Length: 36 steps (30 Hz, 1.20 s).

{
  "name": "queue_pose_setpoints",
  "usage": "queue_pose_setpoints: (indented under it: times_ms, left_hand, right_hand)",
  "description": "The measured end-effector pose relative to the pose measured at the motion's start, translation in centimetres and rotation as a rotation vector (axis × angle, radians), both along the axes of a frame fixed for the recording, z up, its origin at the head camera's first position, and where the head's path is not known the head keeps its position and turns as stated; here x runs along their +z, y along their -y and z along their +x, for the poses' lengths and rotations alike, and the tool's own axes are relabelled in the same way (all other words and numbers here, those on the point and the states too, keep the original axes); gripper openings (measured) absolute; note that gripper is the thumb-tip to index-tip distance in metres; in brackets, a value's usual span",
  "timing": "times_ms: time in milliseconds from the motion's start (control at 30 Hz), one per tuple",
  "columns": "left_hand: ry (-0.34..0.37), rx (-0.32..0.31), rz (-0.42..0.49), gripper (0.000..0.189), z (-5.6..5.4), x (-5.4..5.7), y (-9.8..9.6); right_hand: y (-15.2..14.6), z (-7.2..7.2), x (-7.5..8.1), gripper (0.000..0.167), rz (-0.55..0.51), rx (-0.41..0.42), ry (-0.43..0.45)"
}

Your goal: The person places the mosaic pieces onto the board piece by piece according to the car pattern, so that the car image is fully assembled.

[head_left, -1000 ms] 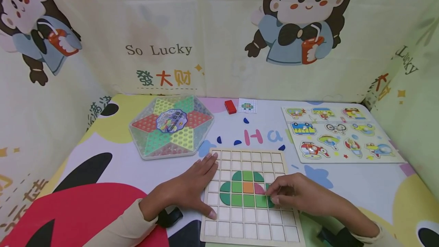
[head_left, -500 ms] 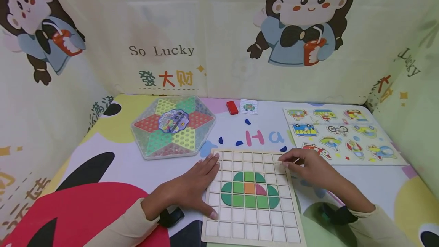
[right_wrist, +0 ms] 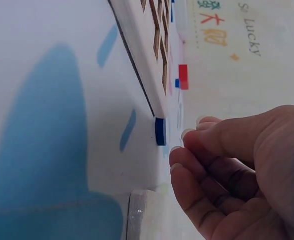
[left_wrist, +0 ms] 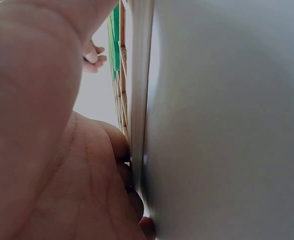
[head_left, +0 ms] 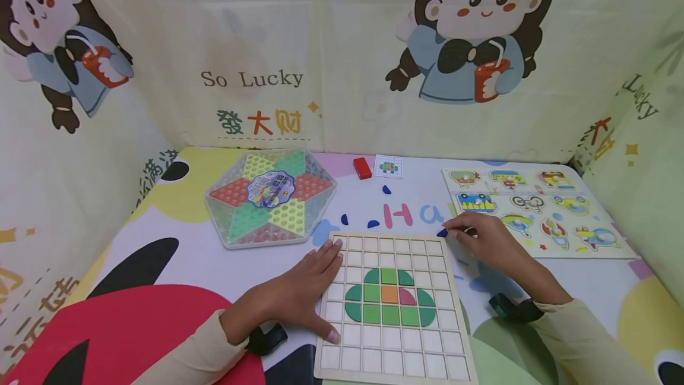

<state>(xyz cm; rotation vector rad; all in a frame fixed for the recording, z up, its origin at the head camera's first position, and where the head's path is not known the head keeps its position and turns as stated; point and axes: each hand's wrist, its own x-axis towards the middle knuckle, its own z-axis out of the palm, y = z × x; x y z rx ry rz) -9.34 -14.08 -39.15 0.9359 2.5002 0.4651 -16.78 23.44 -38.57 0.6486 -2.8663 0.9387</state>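
Observation:
My left hand (head_left: 307, 293) rests along the left edge of a wooden grid board (head_left: 369, 356), fingers spread and thumb lying over the lower rim. In the left wrist view its fingers (left_wrist: 119, 145) touch the board's side. On the board, green, dark green, orange and pink tiles (head_left: 390, 294) form a rounded shape in the middle cells. Beyond the board's far right corner, my right hand (head_left: 488, 242) reaches to a small dark blue piece (head_left: 442, 233). In the right wrist view, the loosely bent fingertips are close beside that blue piece (right_wrist: 160, 131), with nothing held between them.
Several more blue pieces, one of them a half-round (head_left: 386, 189), lie past the board. A red block (head_left: 362, 168) and a pattern card (head_left: 388, 166) are at the back. A hexagonal marble game (head_left: 269, 198) lies left, a vehicle puzzle board (head_left: 540, 212) right.
My right hand has left the tiles on the board and moved up and away to the blue piece at the far right corner. The left hand stays on the board's edge.

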Motion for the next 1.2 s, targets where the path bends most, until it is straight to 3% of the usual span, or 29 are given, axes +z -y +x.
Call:
queue_pose_setpoints:
  times_ms: [300, 700, 1200]
  left_hand:
    - [0.012, 0.002, 0.008, 0.122, -0.1, 0.1, 0.0]
    - [0.017, 0.005, 0.013, 0.122, -0.1, 0.0, 0.0]
    - [0.014, 0.006, 0.007, 0.122, -0.1, 0.0, 0.0]
  right_hand:
    - [0.2, -1.4, -1.2, 0.02, 0.03, 0.049, -0.026]
    - [0.5, -1.3, -1.1, 0.021, 0.097, 0.047, 0.047]
    - [0.5, -1.4, -1.3, 0.018, 0.092, 0.036, -0.017]
